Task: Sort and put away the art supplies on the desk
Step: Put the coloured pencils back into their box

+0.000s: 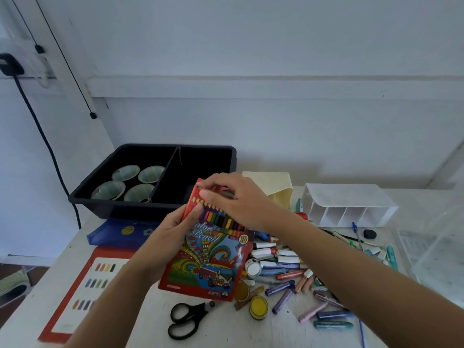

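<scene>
Pencil box (211,257), red card, printed "Color Pencil", 18 count; held tilted above the counter (226,330), top end open, row of pencil tips showing at the mouth

Left hand (168,234): wraps the box's left edge from behind, thumb on the front, apparently to steady it while the top is worked

Right hand (236,199): over the open end, fingers (213,183) curled and pinching at the flap or the pencil tips, which of the two cannot be told; likely seating the pencils or closing the flap so the set goes away whole

Black tray (155,207): behind the box, two compartments; left one holds four paper cups (125,173), right one looks dark and bare, a probable home for the box

Loose crayons and markers (288,285): heaped on the counter just right of the box, unsorted

Scissors (188,320): flat on the counter below the box

White divided organiser (351,204): lying on its side at far right, slots facing forward
</scene>
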